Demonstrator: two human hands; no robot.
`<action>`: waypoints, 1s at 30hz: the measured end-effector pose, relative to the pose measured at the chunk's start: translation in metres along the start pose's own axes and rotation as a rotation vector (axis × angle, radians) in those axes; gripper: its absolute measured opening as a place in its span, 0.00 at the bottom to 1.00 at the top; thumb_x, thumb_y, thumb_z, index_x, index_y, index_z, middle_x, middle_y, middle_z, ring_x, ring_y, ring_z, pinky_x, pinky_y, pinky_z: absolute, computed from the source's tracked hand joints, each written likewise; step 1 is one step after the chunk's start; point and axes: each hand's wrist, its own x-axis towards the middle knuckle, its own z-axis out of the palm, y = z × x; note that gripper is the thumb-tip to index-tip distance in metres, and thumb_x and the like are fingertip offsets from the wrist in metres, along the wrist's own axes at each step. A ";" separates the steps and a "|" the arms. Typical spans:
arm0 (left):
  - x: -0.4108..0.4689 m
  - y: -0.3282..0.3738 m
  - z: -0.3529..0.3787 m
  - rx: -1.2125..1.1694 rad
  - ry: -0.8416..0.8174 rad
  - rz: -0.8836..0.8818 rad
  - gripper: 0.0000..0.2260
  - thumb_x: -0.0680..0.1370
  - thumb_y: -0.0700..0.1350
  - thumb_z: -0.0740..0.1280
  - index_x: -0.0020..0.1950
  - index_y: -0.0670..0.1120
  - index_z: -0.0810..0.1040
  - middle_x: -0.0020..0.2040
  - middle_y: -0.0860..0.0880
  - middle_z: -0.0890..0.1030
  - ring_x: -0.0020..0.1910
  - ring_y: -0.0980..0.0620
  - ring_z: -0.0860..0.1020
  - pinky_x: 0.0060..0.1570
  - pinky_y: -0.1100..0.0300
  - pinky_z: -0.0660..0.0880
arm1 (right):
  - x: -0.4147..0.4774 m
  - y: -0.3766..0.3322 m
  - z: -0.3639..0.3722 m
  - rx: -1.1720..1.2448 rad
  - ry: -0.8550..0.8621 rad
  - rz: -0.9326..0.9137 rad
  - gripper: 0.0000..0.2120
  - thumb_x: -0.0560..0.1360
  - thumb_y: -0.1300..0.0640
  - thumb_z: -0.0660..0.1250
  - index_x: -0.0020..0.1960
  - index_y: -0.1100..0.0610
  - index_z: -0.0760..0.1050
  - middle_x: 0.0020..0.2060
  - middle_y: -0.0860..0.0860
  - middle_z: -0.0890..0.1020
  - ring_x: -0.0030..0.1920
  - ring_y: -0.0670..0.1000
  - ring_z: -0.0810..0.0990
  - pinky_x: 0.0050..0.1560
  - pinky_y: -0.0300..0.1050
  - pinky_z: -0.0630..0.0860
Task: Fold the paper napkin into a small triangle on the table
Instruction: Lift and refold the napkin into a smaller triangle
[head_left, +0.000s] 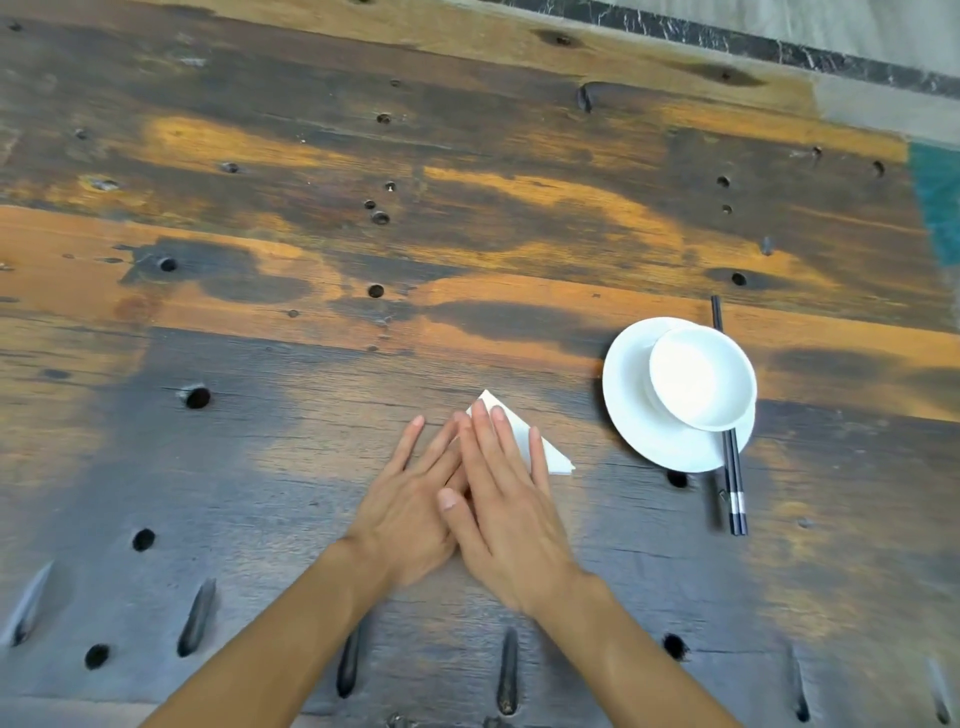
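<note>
To the left of the hands the worn wooden counter (291, 374) shows only dark round holes and slanted slots. The left hand (410, 514) lies flat, fingers straight and slightly spread, its fingertips reaching the near left edge of the napkin (560, 460). The right hand (506, 512) is also flat with straight fingers. It overlaps the left hand's thumb side and presses down on the napkin. The napkin is white and folded to a triangle, lying on the counter under both hands' fingers. Its far point shows just beyond the fingertips and its right corner sticks out past the right little finger. The hands hide the rest of it.

Well to the right of the hands stands a white plate (636, 421), apart from the napkin. A white bowl (701, 379) sits on its far right part. Dark chopsticks (735, 493) lie along the plate's right side, passing under the bowl, with their banded ends nearest the person.
</note>
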 end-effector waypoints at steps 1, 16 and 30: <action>0.000 -0.002 -0.001 0.020 -0.011 0.024 0.32 0.80 0.54 0.56 0.82 0.44 0.54 0.82 0.45 0.57 0.81 0.45 0.54 0.76 0.40 0.51 | 0.004 0.000 0.002 -0.023 -0.048 -0.007 0.36 0.82 0.36 0.40 0.82 0.57 0.42 0.82 0.51 0.41 0.80 0.47 0.33 0.78 0.58 0.34; -0.007 0.000 0.003 0.036 -0.013 -0.185 0.31 0.85 0.60 0.46 0.82 0.42 0.51 0.83 0.45 0.51 0.82 0.48 0.49 0.77 0.39 0.56 | -0.016 0.051 -0.001 -0.177 -0.104 0.208 0.46 0.76 0.24 0.38 0.82 0.55 0.39 0.82 0.49 0.42 0.81 0.50 0.37 0.79 0.59 0.38; 0.022 0.031 0.011 0.072 -0.037 -0.182 0.36 0.81 0.59 0.54 0.82 0.43 0.43 0.83 0.41 0.47 0.82 0.42 0.45 0.78 0.39 0.47 | 0.015 0.020 -0.003 0.045 -0.105 0.091 0.45 0.74 0.26 0.35 0.81 0.53 0.37 0.81 0.46 0.37 0.78 0.43 0.30 0.78 0.58 0.32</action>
